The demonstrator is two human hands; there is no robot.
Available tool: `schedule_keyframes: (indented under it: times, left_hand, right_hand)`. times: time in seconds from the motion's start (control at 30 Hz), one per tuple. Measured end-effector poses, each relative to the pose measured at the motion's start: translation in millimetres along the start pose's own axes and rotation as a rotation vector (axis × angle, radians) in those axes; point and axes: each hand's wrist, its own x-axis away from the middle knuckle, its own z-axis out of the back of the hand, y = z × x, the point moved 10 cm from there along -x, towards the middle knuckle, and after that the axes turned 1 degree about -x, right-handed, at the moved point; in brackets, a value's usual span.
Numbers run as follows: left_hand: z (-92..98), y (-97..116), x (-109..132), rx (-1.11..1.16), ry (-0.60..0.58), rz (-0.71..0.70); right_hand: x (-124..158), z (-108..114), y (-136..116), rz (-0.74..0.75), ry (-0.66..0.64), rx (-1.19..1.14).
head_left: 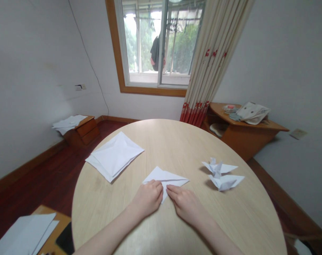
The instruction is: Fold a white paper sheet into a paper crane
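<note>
On the round surface (161,136), works at folded paper (159,174) just ahead, with long axis running left to right and free right tip nearer the right grip (183,201). Curls left grip (150,196) over the left part; lays right fingertips (170,188) at the near edge; cannot tell whether pinching.

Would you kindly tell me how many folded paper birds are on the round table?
2. Both are to the right of the right hand: the far bird sits behind, and the near bird in front partly overlaps it in view. No others are visible.
</note>
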Motion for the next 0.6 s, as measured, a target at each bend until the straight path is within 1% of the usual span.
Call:
schedule_keyframes:
  times: [0.27, 0.43, 0.6]
  left_hand:
    - [1.6, -1.6, 0.1, -0.036, 0.008, 0.016]
    - [0.4, -1.9, -0.1, -0.038, 0.007, 0.021]
    - [-0.9, -2.6, -0.4, -0.049, -0.004, 0.025]
  right_hand:
    - [3.1, 1.3, 8.6, -0.056, 0.032, 0.016]
    - [6.7, 2.4, 28.4, -0.142, 0.042, 0.059]
    - [11.0, 8.9, 45.9, -0.21, 0.049, 0.122]
